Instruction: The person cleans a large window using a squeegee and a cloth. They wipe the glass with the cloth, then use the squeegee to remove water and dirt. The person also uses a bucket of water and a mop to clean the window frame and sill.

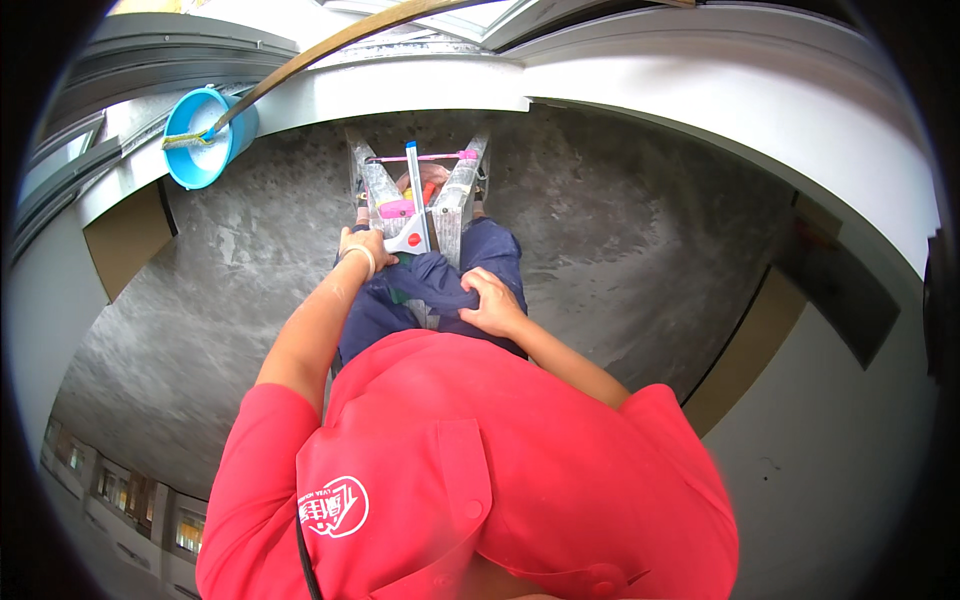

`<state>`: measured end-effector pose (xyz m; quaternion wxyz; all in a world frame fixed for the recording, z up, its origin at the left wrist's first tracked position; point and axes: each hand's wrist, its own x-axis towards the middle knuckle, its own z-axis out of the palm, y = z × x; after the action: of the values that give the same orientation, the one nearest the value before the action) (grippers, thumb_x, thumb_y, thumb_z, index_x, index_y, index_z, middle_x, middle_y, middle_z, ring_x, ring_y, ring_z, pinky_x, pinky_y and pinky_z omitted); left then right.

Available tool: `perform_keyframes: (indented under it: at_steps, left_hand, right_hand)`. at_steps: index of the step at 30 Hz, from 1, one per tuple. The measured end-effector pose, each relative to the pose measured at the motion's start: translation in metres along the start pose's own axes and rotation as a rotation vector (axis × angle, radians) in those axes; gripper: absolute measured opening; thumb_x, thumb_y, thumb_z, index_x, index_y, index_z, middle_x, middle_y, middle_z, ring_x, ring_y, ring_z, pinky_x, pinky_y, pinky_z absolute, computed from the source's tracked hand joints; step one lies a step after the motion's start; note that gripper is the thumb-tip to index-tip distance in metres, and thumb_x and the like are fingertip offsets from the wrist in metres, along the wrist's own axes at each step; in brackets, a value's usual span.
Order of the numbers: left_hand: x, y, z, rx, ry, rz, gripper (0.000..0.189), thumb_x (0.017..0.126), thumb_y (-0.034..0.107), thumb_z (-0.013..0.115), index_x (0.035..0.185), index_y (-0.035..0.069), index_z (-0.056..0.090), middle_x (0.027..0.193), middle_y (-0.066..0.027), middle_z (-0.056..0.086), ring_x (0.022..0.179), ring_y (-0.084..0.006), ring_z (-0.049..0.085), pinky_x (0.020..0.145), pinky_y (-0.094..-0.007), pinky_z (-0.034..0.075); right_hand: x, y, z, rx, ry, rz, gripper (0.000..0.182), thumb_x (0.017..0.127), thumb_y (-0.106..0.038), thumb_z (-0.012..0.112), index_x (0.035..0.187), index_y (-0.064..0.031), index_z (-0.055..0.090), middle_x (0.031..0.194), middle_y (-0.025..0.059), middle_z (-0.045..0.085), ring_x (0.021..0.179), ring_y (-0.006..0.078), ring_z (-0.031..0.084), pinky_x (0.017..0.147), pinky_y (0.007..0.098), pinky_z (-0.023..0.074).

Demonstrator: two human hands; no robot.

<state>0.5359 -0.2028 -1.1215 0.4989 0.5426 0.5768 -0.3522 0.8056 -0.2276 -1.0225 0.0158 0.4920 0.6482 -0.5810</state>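
Observation:
In the head view my left hand (365,251), with a pale band at the wrist, is closed at the near end of a window squeegee (409,237). The squeegee has a grey-white head with a red button and a long blade with a blue end cap. A bunched navy cloth (431,283) lies across my lap, and my right hand (491,301) grips its right end. Its colour nearly matches my trousers, so its edges are hard to make out. Something green shows partly beneath it. Between my legs stands a worn metal stepladder (448,217).
On the window ledge at left, a blue bucket (246,135) holds whitish suds and a yellow-bristled brush (186,140). The brush's long wooden pole (322,51) arches across the top. A pink-handled tool (396,209) and a container (424,180) sit at the ladder. Below is a grey concrete floor (600,210).

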Motion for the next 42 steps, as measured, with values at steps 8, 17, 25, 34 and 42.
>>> perform_keyframes:
  at_steps: [8,17,25,34,42]
  left_hand:
    - [-0.075,-0.034,-0.005,-0.610,0.186,0.049,0.048,0.075,0.035,0.075,0.113,0.007,0.066,0.113,-0.0154,0.064,0.105,-0.0321,0.062,0.088,-0.0392,0.046]
    - [-0.167,-0.067,0.012,-1.879,0.482,0.005,0.029,0.081,0.030,0.076,0.089,0.008,0.058,0.071,0.0019,0.054,0.063,-0.0073,0.049,0.057,-0.0230,0.041]
    - [-0.211,-0.002,-0.040,-2.282,0.236,0.429,0.042,0.088,0.023,0.067,0.124,0.008,0.050,0.112,-0.0031,0.059,0.096,-0.0148,0.058,0.083,-0.0313,0.049]
    - [-0.197,-0.003,-0.024,-2.046,0.298,0.538,0.058,0.088,0.027,0.067,0.134,0.001,0.043,0.121,-0.0060,0.054,0.109,-0.0146,0.051,0.095,-0.0306,0.041]
    - [-0.187,-0.008,-0.024,-2.141,0.483,0.560,0.061,0.092,0.026,0.060,0.144,0.008,0.032,0.137,-0.0060,0.045,0.119,-0.0141,0.047,0.099,-0.0362,0.042]
  right_hand:
    - [-0.028,-0.038,-0.052,0.229,0.215,0.194,0.044,0.069,-0.018,0.071,0.104,-0.0004,0.050,0.095,0.0132,0.057,0.091,0.0240,0.058,0.083,0.0340,0.0454]
    - [-0.009,-0.065,-0.058,0.177,0.616,-0.142,0.056,0.081,-0.004,0.055,0.134,-0.0106,0.040,0.129,0.0103,0.047,0.097,0.0171,0.055,0.084,0.0328,0.0505]
    - [0.046,-0.150,-0.020,0.665,0.081,0.050,0.045,0.090,-0.028,0.062,0.127,-0.0081,0.047,0.114,0.0072,0.057,0.095,0.0166,0.058,0.076,0.0293,0.0510]
    - [0.076,-0.182,-0.001,0.913,0.144,0.148,0.042,0.093,-0.035,0.058,0.120,-0.0029,0.055,0.112,0.0063,0.059,0.095,0.0157,0.058,0.082,0.0300,0.0466]
    - [0.087,-0.210,-0.003,1.434,0.084,0.480,0.049,0.087,-0.040,0.054,0.122,-0.0069,0.046,0.121,0.0108,0.050,0.111,0.0234,0.050,0.095,0.0439,0.0438]
